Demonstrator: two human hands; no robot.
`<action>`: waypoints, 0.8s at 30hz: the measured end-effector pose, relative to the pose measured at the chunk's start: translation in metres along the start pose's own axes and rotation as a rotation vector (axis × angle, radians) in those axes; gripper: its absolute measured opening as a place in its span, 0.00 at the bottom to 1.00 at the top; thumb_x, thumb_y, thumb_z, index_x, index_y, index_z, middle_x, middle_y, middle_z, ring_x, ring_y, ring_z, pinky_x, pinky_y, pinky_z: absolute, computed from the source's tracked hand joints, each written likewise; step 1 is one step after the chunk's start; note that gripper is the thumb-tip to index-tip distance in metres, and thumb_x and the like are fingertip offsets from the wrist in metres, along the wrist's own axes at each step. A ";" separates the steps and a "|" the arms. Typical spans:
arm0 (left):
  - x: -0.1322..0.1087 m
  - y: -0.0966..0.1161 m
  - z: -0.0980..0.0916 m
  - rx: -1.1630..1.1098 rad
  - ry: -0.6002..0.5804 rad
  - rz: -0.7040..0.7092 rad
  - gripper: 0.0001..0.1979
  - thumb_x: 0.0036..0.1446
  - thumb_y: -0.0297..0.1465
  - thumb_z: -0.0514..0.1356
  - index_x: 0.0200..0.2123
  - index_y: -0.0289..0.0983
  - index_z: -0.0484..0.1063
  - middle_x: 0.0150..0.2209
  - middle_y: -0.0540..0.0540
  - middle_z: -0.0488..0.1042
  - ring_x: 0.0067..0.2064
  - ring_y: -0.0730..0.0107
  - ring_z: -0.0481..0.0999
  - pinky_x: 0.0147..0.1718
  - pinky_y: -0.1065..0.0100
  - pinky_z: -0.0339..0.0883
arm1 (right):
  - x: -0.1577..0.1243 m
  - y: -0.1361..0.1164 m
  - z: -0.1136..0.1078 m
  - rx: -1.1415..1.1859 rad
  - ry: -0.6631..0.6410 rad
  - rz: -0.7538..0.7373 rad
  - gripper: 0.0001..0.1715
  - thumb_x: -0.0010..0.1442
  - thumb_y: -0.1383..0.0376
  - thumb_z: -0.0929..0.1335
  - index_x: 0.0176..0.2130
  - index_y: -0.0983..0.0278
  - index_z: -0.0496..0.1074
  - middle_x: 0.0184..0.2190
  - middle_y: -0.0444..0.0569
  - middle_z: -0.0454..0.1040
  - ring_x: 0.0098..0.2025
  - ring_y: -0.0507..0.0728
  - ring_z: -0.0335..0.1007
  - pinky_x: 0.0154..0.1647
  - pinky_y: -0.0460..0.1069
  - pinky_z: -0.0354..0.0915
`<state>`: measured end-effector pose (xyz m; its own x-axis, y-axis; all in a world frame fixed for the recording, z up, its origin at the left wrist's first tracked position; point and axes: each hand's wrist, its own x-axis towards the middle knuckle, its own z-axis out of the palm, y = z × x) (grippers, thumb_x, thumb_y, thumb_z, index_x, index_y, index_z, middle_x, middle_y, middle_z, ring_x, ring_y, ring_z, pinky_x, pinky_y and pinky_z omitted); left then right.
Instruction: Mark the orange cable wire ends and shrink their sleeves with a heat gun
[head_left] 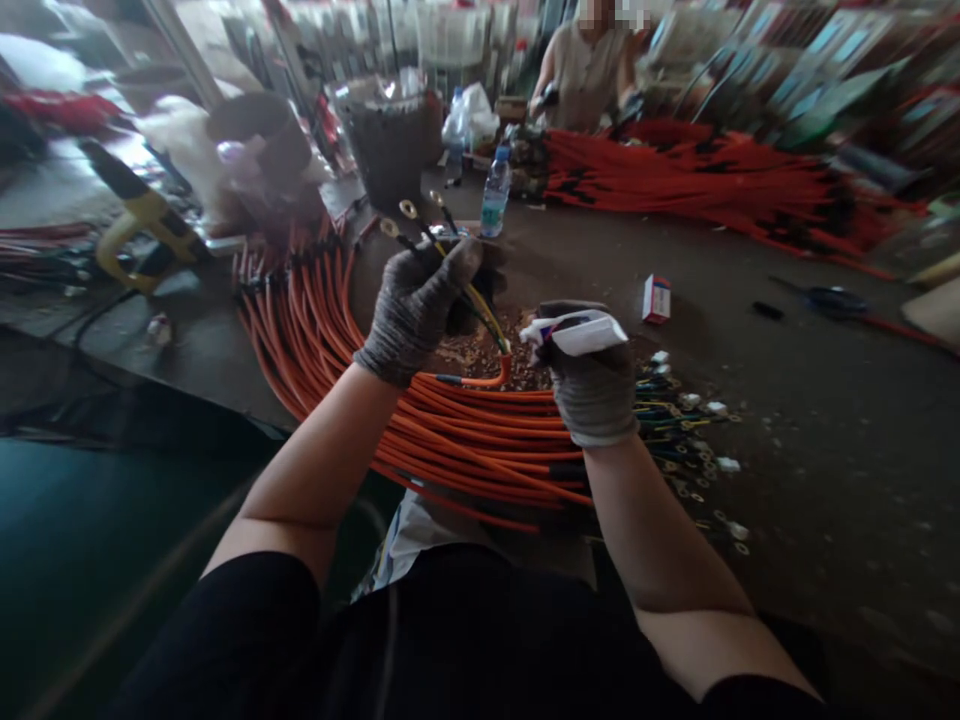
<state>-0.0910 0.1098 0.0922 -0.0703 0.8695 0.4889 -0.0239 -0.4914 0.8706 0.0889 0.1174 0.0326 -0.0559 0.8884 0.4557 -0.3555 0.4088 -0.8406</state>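
Grey knitted gloves cover both hands. My left hand (416, 310) is closed around the wires of an orange cable (495, 380). These thin wires (487, 318), black, yellow and green among them, fan out above the fingers and end in brass ring terminals (409, 208). To the right, my right hand (596, 390) grips a small white packet (592, 335) with some blue and red at its left end. Beneath both hands curves a thick bundle of orange cables (465, 425). Small brass-coloured pieces (529, 370) lie heaped on the table between the hands.
A small red-and-white box (656, 299) and a water bottle (495, 192) stand on the dark table (720, 330). Behind are a grey bucket (390, 140), a pile of red-orange cables (675, 175) and another person (585, 75). A yellow-and-black tool (142, 225) is at left.
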 end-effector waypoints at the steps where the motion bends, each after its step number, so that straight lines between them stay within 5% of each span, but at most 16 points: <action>1: 0.002 -0.001 0.001 -0.017 -0.012 -0.021 0.22 0.58 0.51 0.63 0.32 0.36 0.78 0.23 0.48 0.75 0.16 0.81 0.64 0.12 0.76 0.55 | 0.003 0.000 0.001 -0.050 -0.033 -0.021 0.17 0.50 0.52 0.77 0.36 0.57 0.76 0.34 0.45 0.78 0.28 0.52 0.70 0.26 0.48 0.68; 4: 0.006 -0.002 0.007 -0.044 -0.014 -0.069 0.20 0.59 0.49 0.64 0.33 0.36 0.78 0.23 0.48 0.73 0.17 0.79 0.67 0.13 0.76 0.57 | 0.007 -0.002 -0.001 -0.154 -0.144 -0.059 0.17 0.53 0.48 0.75 0.35 0.56 0.76 0.33 0.46 0.77 0.29 0.55 0.71 0.32 0.52 0.71; 11: 0.014 -0.008 0.020 -0.046 -0.007 -0.099 0.21 0.59 0.49 0.64 0.32 0.35 0.78 0.22 0.48 0.74 0.18 0.76 0.69 0.12 0.76 0.59 | -0.007 -0.016 -0.007 -0.624 -0.154 -0.390 0.09 0.56 0.54 0.74 0.38 0.53 0.79 0.37 0.47 0.78 0.44 0.61 0.73 0.55 0.61 0.67; 15: 0.007 -0.012 0.014 -0.031 0.018 -0.071 0.19 0.61 0.48 0.62 0.37 0.36 0.78 0.25 0.48 0.76 0.18 0.77 0.69 0.13 0.76 0.59 | -0.006 0.003 -0.002 -0.332 -0.016 -0.298 0.10 0.59 0.53 0.72 0.37 0.56 0.77 0.36 0.46 0.78 0.37 0.57 0.74 0.44 0.55 0.72; 20: -0.040 0.009 0.016 0.102 0.032 0.105 0.16 0.67 0.43 0.55 0.44 0.40 0.78 0.33 0.47 0.80 0.18 0.78 0.69 0.14 0.74 0.62 | -0.014 0.009 -0.006 -0.117 -0.039 -0.110 0.16 0.56 0.50 0.73 0.35 0.59 0.76 0.35 0.47 0.79 0.34 0.55 0.75 0.40 0.53 0.74; 24: -0.107 0.015 0.045 0.243 -0.269 0.302 0.13 0.64 0.41 0.60 0.48 0.45 0.78 0.40 0.47 0.82 0.26 0.72 0.77 0.24 0.69 0.72 | -0.041 -0.018 -0.038 -0.205 -0.249 0.020 0.19 0.58 0.48 0.72 0.36 0.60 0.78 0.33 0.49 0.80 0.34 0.56 0.76 0.36 0.52 0.74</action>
<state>-0.0389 0.0119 0.0553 0.2238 0.6869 0.6914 0.1942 -0.7266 0.6590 0.1329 0.0814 0.0177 -0.2967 0.8285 0.4750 -0.1585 0.4478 -0.8800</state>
